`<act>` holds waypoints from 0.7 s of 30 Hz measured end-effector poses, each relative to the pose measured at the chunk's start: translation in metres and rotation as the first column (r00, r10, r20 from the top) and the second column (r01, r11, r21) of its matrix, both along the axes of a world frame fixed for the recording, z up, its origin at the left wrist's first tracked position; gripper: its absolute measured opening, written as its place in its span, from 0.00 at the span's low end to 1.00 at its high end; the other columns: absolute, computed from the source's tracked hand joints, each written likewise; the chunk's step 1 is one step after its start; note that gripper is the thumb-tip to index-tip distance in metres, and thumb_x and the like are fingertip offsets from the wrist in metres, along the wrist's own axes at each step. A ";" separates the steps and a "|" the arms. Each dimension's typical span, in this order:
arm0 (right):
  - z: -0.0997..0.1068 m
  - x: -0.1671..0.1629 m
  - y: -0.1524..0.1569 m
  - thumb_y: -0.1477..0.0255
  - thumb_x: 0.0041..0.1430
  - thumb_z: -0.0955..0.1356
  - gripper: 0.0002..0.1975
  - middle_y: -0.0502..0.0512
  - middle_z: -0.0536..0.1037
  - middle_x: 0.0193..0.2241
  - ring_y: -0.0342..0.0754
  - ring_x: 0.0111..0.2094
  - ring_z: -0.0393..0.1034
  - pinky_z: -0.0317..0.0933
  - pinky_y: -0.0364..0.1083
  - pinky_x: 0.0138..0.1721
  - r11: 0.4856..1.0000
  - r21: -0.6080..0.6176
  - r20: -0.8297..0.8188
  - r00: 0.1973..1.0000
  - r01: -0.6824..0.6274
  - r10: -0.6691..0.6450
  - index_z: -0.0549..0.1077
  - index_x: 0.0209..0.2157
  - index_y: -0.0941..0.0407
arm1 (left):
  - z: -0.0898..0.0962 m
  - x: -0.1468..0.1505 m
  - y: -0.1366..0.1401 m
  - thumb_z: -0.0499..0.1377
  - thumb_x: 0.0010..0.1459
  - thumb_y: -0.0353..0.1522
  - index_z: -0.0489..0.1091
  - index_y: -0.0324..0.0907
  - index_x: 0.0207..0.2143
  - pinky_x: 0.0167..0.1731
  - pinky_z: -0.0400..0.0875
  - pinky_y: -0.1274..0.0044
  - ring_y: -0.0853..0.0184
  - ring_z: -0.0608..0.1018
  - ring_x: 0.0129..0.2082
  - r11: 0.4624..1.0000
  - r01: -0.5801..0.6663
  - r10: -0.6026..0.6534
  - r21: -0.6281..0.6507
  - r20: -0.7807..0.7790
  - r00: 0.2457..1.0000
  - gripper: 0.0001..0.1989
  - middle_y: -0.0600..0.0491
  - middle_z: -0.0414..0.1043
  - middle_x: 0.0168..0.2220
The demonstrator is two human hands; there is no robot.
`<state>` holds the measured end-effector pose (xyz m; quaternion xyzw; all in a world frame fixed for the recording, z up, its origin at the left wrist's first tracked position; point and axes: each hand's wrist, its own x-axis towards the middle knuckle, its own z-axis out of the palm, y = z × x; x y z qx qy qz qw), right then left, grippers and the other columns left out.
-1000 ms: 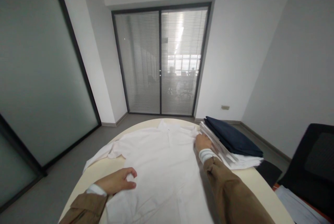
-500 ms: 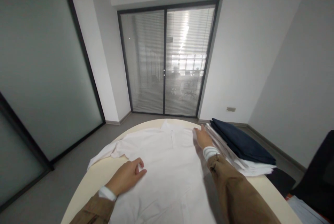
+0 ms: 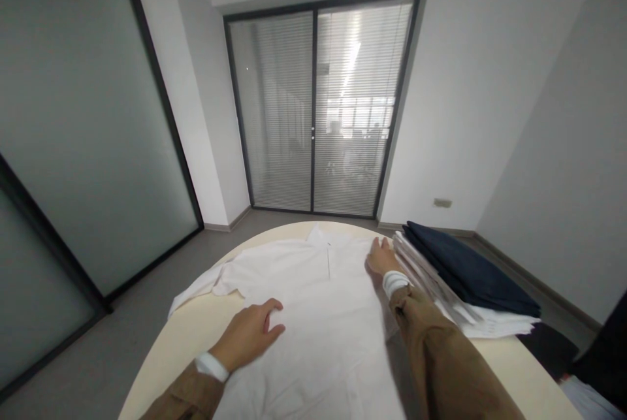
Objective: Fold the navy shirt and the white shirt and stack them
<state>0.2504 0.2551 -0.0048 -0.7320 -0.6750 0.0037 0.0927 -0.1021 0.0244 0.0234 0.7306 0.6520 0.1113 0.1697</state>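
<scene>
A white collared shirt (image 3: 313, 322) lies spread on the round cream table (image 3: 196, 335), its collar at the far edge and one sleeve stretched out to the left. My left hand (image 3: 247, 335) hovers over or rests on the shirt's left side, thumb and forefinger apart, the other fingers curled under and partly hidden. At the shirt's far right shoulder, my right hand (image 3: 385, 258) lies on the cloth with its fingers spread; no pinch on the fabric shows. The right sleeve is largely hidden behind my hand and forearm.
Right of my right arm stands a stack of folded white clothes (image 3: 494, 322) with dark navy folded garments (image 3: 470, 270) on top. A black chair (image 3: 605, 355) with light cloth on it is at the lower right. Beyond the table are glass doors with blinds (image 3: 313, 113).
The view has shifted slightly. My left hand has moved a little, its thumb and forefinger somewhat wider apart. My right hand stays at the shirt's right shoulder, its fingers slightly rearranged.
</scene>
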 end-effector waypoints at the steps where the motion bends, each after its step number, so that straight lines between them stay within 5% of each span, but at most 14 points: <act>1: -0.001 -0.002 -0.002 0.73 0.61 0.59 0.34 0.77 0.42 0.68 0.69 0.63 0.55 0.52 0.60 0.56 1.000 -0.002 0.010 1.000 0.006 -0.005 0.48 0.68 0.63 | 0.000 0.000 0.000 0.56 0.58 0.43 0.68 0.48 0.53 0.32 0.60 0.75 0.61 0.75 0.33 1.000 -0.004 0.005 0.004 -0.009 1.000 0.21 0.54 0.73 0.28; 5: -0.009 -0.007 -0.009 0.64 0.67 0.55 0.32 0.64 0.37 0.70 0.65 0.68 0.42 0.43 0.62 0.62 0.994 -0.088 0.065 0.995 -0.070 0.076 0.43 0.69 0.54 | -0.002 -0.001 -0.001 0.55 0.59 0.45 0.68 0.48 0.55 0.37 0.63 0.72 0.59 0.76 0.36 1.000 -0.009 0.010 0.023 -0.034 0.999 0.23 0.52 0.74 0.30; 8: -0.015 -0.005 -0.014 0.56 0.68 0.51 0.34 0.65 0.42 0.70 0.61 0.69 0.37 0.35 0.61 0.64 0.983 -0.159 0.071 0.992 -0.090 0.102 0.42 0.69 0.59 | -0.008 -0.004 0.000 0.54 0.62 0.42 0.69 0.48 0.55 0.48 0.65 0.68 0.57 0.74 0.47 0.980 0.139 -0.133 0.146 -0.048 0.990 0.21 0.47 0.75 0.44; 12: -0.017 -0.002 -0.022 0.51 0.66 0.50 0.38 0.64 0.43 0.70 0.61 0.70 0.33 0.31 0.62 0.65 0.976 -0.185 0.072 0.989 -0.114 0.129 0.44 0.69 0.60 | -0.021 -0.010 0.004 0.45 0.67 0.45 0.59 0.53 0.64 0.64 0.48 0.56 0.52 0.53 0.68 0.945 0.277 -0.261 0.174 -0.106 0.959 0.25 0.50 0.50 0.69; 15: -0.015 -0.005 -0.033 0.50 0.66 0.49 0.39 0.64 0.42 0.70 0.61 0.70 0.33 0.29 0.63 0.65 0.977 -0.192 0.069 0.991 -0.098 0.113 0.45 0.69 0.60 | -0.031 -0.015 0.008 0.41 0.67 0.50 0.51 0.55 0.67 0.64 0.45 0.54 0.49 0.42 0.70 0.968 0.227 -0.212 0.104 -0.133 0.968 0.29 0.51 0.40 0.71; 21: -0.009 -0.018 -0.071 0.53 0.67 0.50 0.36 0.65 0.47 0.69 0.63 0.69 0.38 0.33 0.63 0.64 0.982 -0.141 0.078 0.987 -0.126 0.138 0.49 0.68 0.59 | -0.042 -0.031 0.020 0.41 0.65 0.53 0.50 0.53 0.68 0.65 0.45 0.56 0.48 0.42 0.70 0.984 0.149 -0.129 0.098 -0.185 0.974 0.32 0.51 0.39 0.71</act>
